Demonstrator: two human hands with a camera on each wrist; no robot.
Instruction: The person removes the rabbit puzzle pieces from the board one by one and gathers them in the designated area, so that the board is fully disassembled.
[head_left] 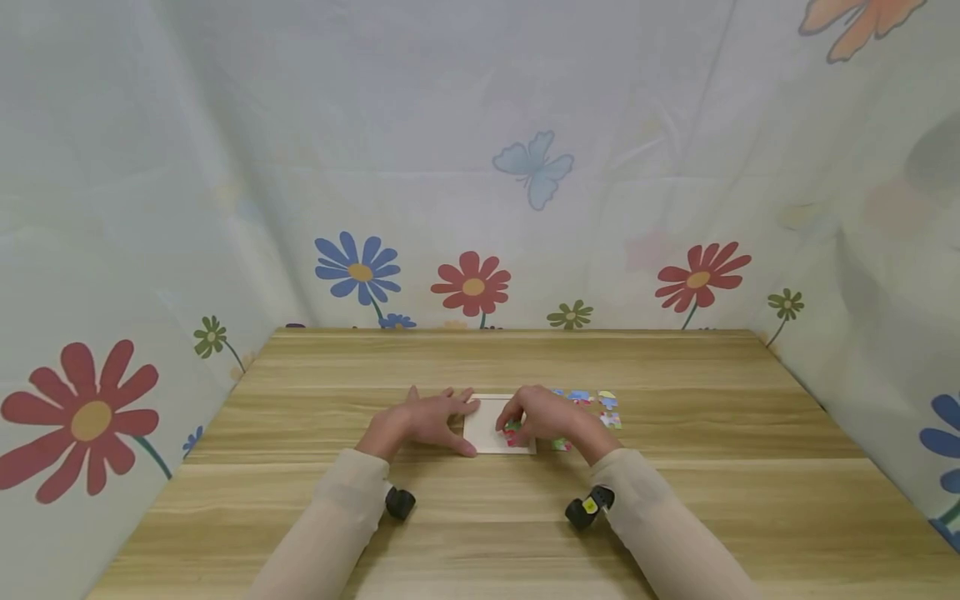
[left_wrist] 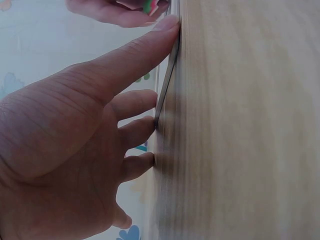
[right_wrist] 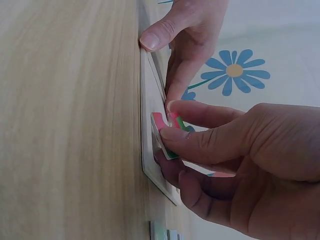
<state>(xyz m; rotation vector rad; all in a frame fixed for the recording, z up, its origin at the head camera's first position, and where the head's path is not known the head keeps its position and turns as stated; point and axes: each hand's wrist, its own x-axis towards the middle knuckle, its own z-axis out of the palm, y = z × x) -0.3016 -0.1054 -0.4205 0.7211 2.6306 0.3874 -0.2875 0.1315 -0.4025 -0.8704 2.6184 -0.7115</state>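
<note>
A pale, flat puzzle tray (head_left: 486,423) with a thin raised rim lies on the table. My left hand (head_left: 431,419) rests at its left side, thumb on the near corner and fingers spread toward the far corner. Over the tray, my right hand (head_left: 546,413) pinches a red and green jigsaw piece (right_wrist: 159,121) between thumb and fingers. In the right wrist view the piece is tilted just above the tray surface. Fingers hide part of it. Other colourful jigsaw pieces (head_left: 609,408) lie to the right of the tray, partly hidden by the right hand.
The wood-grain table (head_left: 480,525) extends around the tray on all sides. Behind it and at both sides hangs a pale curtain (head_left: 420,167) printed with flowers and butterflies. A black wrist camera (head_left: 400,503) sits under the left sleeve, and another (head_left: 588,508) by the right sleeve.
</note>
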